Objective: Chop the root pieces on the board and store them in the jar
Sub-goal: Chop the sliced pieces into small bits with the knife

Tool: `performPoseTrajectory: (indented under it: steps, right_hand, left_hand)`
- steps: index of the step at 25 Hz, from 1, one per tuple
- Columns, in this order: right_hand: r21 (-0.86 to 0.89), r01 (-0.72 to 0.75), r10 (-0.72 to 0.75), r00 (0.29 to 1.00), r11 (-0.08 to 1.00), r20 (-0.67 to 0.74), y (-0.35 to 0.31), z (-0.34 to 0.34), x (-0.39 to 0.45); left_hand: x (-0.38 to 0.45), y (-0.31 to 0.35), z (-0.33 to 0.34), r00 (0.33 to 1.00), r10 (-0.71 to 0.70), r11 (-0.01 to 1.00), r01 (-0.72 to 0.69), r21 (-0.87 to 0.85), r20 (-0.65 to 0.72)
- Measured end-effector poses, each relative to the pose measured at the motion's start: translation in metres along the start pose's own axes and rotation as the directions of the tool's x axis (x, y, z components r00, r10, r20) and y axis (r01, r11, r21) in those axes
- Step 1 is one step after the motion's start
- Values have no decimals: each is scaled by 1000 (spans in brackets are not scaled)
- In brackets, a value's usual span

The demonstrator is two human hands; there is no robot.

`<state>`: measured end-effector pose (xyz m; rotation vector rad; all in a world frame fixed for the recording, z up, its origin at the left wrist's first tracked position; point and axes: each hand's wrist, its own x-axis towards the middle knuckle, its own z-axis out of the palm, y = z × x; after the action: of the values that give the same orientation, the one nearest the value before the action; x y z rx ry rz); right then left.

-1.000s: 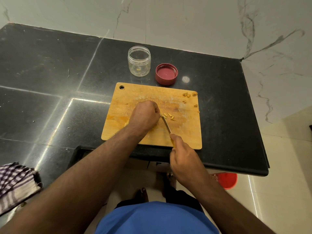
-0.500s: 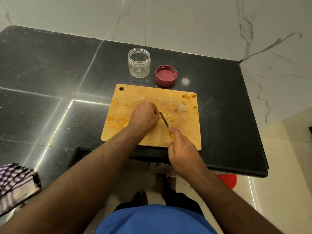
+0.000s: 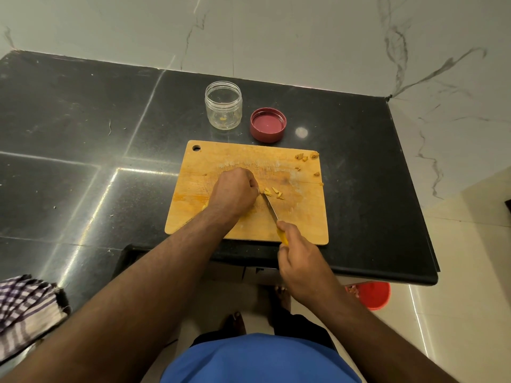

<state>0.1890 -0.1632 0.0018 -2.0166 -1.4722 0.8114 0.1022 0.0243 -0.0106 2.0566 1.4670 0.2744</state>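
A wooden cutting board (image 3: 221,158) lies on the black counter. My left hand (image 3: 235,193) sits curled at the board's middle, its fingers hiding whatever it holds down. My right hand (image 3: 300,261) grips the yellow handle of a knife (image 3: 269,207), whose blade points up to the left hand's fingertips. Several yellow cut root pieces (image 3: 273,192) lie just right of the blade tip. Browner scraps (image 3: 305,157) sit at the board's far right corner. A clear open jar (image 3: 223,105) with a few bits inside stands behind the board.
The jar's red lid (image 3: 268,125) lies upturned to the right of the jar. A checked cloth (image 3: 26,308) hangs at the counter's near left. The counter's edge runs just below the board, and a red bucket (image 3: 373,295) stands on the floor to the right.
The knife blade slid forward against the left fingers, then drew back toward me. Left hand stays in place on the board.
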Motion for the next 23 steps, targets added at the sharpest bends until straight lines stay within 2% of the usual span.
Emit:
performPoseTrajectory:
  steps: [2,7,14,16,20,23]
  right_hand:
    - [-14,13,-13,999,1000,-42,4,-4,-6]
    - [59,-52,57,994,997,-90,11,-12,-4]
    - [29,57,-56,998,998,-38,-1,6,16]
    - [13,47,-47,998,999,-42,2,9,15]
    - [42,-35,41,989,998,-142,15,2,2]
    - [53,-36,41,993,998,-113,18,1,-5]
  left_hand:
    - [-1,0,-1,1000,6,1000,-6,-7,19]
    - [-1,2,-14,999,28,999,-28,-31,15]
    - [-5,-31,-34,998,-11,995,6,-96,-55]
    - [-10,-41,-31,998,-10,995,4,-101,-63]
    - [-15,-50,-28,998,-3,985,-7,-174,-60]
    - [-14,-53,-28,997,-17,981,3,-195,-69]
